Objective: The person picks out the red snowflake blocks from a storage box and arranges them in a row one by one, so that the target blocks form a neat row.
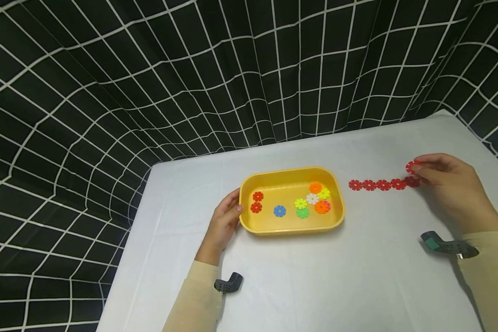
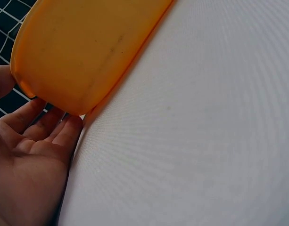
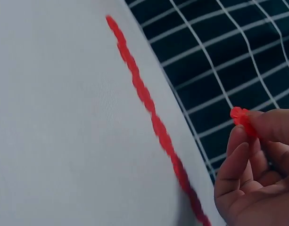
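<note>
My left hand (image 1: 224,219) grips the left end of a yellow plastic tray (image 1: 290,230), thumb at the rim and fingers against the outer wall. From the left wrist view, the fingers (image 2: 45,122) curl at the underside of the tray (image 2: 83,52). A red notched disc (image 1: 412,167) is pinched between thumb and fingertips of my right hand (image 1: 452,184), raised over the right end of a row of several red discs (image 1: 383,185) on the table. That row (image 3: 153,115) runs diagonally through the right wrist view, below the hand (image 3: 257,165).
Inside the tray lie two red discs (image 1: 256,207), a blue disc (image 1: 280,211), and a cluster of orange, yellow, green, white and pink discs at its right. White cloth covers the table (image 1: 315,281). A black curtain with white grid lines (image 1: 232,74) hangs behind and at the sides.
</note>
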A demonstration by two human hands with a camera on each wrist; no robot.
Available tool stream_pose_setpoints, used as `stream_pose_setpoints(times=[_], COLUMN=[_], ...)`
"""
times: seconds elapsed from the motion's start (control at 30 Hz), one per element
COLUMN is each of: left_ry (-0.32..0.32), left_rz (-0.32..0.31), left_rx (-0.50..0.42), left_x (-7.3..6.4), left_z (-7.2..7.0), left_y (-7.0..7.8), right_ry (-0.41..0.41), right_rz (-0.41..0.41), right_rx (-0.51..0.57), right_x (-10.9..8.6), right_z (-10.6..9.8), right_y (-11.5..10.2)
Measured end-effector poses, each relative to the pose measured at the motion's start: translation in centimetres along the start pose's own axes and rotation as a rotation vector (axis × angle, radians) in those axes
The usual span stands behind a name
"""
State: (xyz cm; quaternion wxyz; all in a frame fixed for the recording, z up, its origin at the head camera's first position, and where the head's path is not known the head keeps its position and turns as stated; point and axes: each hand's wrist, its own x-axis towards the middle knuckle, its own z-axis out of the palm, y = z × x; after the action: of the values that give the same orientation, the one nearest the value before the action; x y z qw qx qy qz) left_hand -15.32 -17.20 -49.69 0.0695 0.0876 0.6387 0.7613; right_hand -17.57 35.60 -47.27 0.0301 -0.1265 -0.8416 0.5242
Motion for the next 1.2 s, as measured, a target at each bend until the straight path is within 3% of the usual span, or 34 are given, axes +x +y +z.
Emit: stream_pose_setpoints(times=[0.37,0.6,0.83,1.07,1.2], left_ry=[0.007,0.011,0.013,0.012,0.014], left_rz=[0.002,-0.004,-0.007,-0.005,-0.008], left_rx=[-0.005,0.007,0.011,0.006,0.016], left_x=[0.1,0.1,0.1,0.1,0.1], left_z=[-0.1,-0.2,0.0,0.0,-0.1], left_y=[-0.2,-0.3,-0.2,-0.2,-0.3], right_ry=[0.13,0.186,0.261,0.325,0.3], right_rz=[0.091,0.169,0.269,0.315,0.294], right_rx=[-0.029,-0.242,-0.228,-0.125,-0.195], right_x=[1.0,1.5,2.0,2.0,1.7], right_z=[-2.4,-3.6,-4.6,-5.2,-5.1], right_y=[2.7,3.9,4.8,4.8,4.8])
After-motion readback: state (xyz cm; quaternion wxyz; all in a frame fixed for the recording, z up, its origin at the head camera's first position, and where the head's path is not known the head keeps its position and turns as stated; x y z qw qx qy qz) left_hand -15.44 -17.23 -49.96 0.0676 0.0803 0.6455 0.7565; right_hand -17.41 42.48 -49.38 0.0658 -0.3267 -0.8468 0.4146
